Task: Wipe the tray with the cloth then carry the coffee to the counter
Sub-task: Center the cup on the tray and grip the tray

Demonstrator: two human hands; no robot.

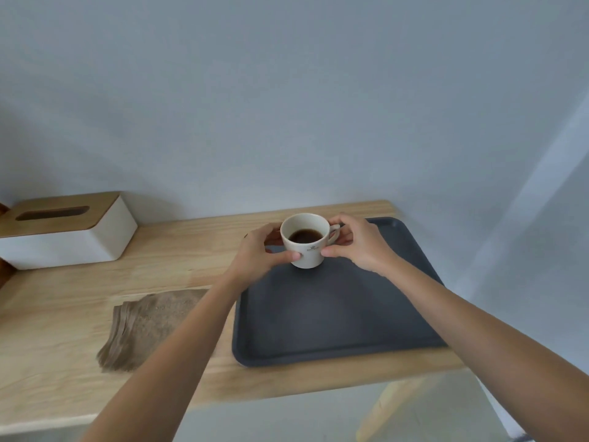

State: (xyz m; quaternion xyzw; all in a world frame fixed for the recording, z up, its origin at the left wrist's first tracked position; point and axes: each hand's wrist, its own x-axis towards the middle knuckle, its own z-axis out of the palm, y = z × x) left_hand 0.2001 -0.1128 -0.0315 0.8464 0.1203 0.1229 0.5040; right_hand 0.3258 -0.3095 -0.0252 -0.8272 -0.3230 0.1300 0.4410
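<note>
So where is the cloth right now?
The cloth lies folded on the wooden table, just left of the tray, partly under the left forearm.

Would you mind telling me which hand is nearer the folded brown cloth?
Left. The left hand grips the cup on the cloth's side; the right hand is beyond it.

wall [287, 90]: plain pale grey | table [63, 314]: light wood | light: soft
</note>
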